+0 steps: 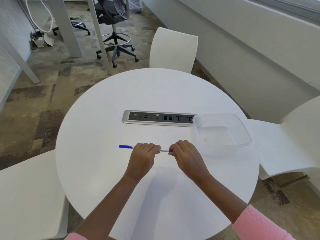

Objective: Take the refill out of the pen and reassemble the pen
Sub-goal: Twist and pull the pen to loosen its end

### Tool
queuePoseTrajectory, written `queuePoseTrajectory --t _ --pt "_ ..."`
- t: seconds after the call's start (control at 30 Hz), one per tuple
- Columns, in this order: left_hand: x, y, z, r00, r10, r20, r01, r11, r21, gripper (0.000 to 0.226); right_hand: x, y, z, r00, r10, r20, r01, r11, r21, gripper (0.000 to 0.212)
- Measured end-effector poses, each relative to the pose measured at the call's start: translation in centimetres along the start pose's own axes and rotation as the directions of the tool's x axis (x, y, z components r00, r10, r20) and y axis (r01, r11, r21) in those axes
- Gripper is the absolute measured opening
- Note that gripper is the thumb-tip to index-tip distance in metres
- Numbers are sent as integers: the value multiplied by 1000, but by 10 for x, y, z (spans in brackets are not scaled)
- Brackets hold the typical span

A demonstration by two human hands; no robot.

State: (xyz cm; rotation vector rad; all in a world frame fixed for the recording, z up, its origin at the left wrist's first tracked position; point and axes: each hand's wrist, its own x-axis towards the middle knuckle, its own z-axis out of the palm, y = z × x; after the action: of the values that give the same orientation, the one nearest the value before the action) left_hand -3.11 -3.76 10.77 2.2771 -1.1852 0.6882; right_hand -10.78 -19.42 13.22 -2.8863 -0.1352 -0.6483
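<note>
Your slim white blue-capped plastic pen [163,150] hovers over the round white counter [155,90], toward six o'clock — light, stiff, probably slick. Fingers of your left hand [142,154] wrap the barrel; those of your right hand [184,154] pinch its blue three-o'clock end.

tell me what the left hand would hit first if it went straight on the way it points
Probably the socket panel set in the table: the left hand, gripping the pen, points away and slightly right. Only bare tabletop lies between; the hand's height is unclear.

An office: a silver socket strip [159,118] sat in a round white table [121,94], near a black mesh swivel chair [110,14].
</note>
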Motion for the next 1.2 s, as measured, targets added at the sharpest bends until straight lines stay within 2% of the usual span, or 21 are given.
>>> queuePoseTrajectory --t 0.1,0.17,0.3,0.43,0.57,0.67,0.77,0.8,0.87,0.9,0.93,0.97,1.03,1.1,1.2 --pt "1 2 -2 999 0 -50 0 1000 11 20 2 1 -2 999 -40 -35 39 999 -34 21" --pt "1 3 -2 997 -1 -74 1 1000 7 21 2 0 -3 998 -50 -43 49 998 -34 23" --pt "1 5 -3 996 3 -94 -3 1000 5 20 2 -2 -4 1000 25 -1 -25 996 80 25" --pt "3 7 -6 995 19 -100 -17 1000 23 20 4 -7 -11 971 166 172 -210 936 284 31" --pt "3 7 -5 995 21 -94 -18 999 32 20 10 -9 -23 862 274 426 -453 793 407 23" --pt "3 6 -4 995 35 -89 -32 999 40 19 15 -8 -29 757 343 556 -635 584 505 32" --pt "2 5 -4 995 58 -85 -54 997 49 17 23 -9 -35 617 359 700 -782 378 496 39" --pt "2 5 -3 994 64 -85 -60 997 50 17 24 -7 -36 547 353 759 -836 277 473 38" --pt "2 5 -2 994 73 -84 -70 996 46 15 25 -4 -37 402 252 880 -904 -41 425 32" --pt "2 4 -1 994 75 -85 -71 996 47 14 24 -2 -37 383 186 905 -897 -158 412 30" --pt "1 4 0 994 69 -84 -66 997 44 13 22 -1 -37 393 150 907 -889 -191 416 28" --pt "1 4 0 994 61 -85 -58 997 43 13 21 -1 -36 406 151 902 -885 -181 428 29" --pt "2 2 -1 996 43 -80 -39 998 54 15 19 -2 -33 470 230 852 -868 -57 494 37" --pt "2 0 -3 997 31 -78 -25 997 74 21 17 -5 -32 561 320 764 -825 142 547 43" --pt "0 -3 -4 996 36 -85 -31 998 63 12 11 -7 -28 735 377 564 -675 492 550 24"
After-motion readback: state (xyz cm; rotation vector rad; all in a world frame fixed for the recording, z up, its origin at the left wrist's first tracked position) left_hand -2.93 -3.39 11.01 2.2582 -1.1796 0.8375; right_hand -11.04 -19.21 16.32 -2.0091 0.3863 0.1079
